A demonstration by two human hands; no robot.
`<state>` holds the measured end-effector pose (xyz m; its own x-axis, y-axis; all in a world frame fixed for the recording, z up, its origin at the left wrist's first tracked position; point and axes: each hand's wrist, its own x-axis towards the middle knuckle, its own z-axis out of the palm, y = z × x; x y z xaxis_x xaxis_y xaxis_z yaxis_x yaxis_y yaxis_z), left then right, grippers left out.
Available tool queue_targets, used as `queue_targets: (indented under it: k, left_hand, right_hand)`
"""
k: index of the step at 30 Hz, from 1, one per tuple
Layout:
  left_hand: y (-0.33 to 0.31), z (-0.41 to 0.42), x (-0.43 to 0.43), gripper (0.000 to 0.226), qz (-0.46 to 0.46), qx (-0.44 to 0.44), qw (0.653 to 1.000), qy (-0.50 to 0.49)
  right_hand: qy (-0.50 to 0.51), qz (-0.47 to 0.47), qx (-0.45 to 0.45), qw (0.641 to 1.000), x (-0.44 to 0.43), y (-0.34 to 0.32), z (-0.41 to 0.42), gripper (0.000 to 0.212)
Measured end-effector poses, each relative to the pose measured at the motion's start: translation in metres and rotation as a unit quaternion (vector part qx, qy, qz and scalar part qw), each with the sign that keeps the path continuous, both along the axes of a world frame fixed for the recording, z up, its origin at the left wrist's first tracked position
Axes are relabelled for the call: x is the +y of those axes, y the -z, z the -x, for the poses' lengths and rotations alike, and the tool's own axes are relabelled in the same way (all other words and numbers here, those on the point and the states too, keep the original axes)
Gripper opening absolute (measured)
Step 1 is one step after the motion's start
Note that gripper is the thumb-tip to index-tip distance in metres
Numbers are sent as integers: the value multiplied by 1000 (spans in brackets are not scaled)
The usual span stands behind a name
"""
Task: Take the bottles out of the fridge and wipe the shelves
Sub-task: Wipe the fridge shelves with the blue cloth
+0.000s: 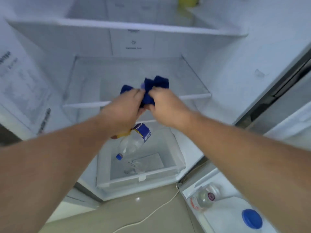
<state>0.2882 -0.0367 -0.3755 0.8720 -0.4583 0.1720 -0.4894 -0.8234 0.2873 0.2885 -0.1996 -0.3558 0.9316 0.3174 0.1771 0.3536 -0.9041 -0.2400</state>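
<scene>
Both the left hand (pixel 123 106) and right hand (pixel 165 106) are pinching the soft, limp blue cloth (pixel 149 90) above the glass shelf (pixel 193 96); bunching it should grip best.

A home kitchen. An open fridge (pixel 134 47) fills the view, with drink bottles in its door rack (pixel 223 211) at right. Below it, beige floor tiles (pixel 117 216).
</scene>
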Motion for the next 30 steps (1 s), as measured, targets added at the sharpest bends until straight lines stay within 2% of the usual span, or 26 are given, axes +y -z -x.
queue_targets:
  k: [2, 5, 8, 11, 12, 13, 15, 16, 18, 21, 24, 26, 30]
  left_hand:
    - [-3, 39, -5, 63, -45, 27, 998, -31]
    - [-7, 108, -4, 80, -53, 80, 993, -68]
    - [-23, 176, 13, 96, -13, 135, 986, -94]
    - [-45, 244, 49, 128, 16, 106, 987, -121]
    - [-57, 266, 67, 128, 16, 103, 986, -130]
    - [-69, 287, 85, 114, 24, 87, 986, -139]
    - [-94, 317, 118, 82, 24, 29, 986, -163]
    - [-110, 326, 134, 76, 27, 0, 984, -177]
    - [-138, 329, 167, 79, 33, -55, 976, -206]
    - [-171, 307, 210, 93, -6, -86, 968, -236]
    - [-189, 268, 249, 87, -72, -114, 963, -235]
    - [-185, 243, 273, 83, -116, -104, 961, -228]
    - [-159, 216, 308, 71, -165, 18, 964, -210]
  right_hand:
    - [22, -73, -8, 997, 4, 4, 45, 22]
    - [48, -153, 31, 987, 15, 4, 114, 37]
    - [36, -155, 36, 987, 34, -8, 179, 51]
    - [-4, -131, 19, 991, 65, -25, 223, 76]
    - [-21, -120, 1, 993, 80, -35, 234, 85]
    - [-54, -109, -11, 992, 98, -48, 244, 87]
    - [-114, -115, -16, 987, 131, -78, 262, 75]
    - [-129, -123, -11, 984, 147, -95, 268, 73]
    - [-167, -148, -2, 975, 179, -128, 269, 69]
    - [-195, -176, 2, 965, 224, -168, 251, 57]
    - [-193, -168, -10, 967, 262, -184, 213, 53]
    - [-197, -140, 4, 970, 283, -180, 186, 54]
    - [-175, -29, 75, 981, 302, -145, 154, 65]
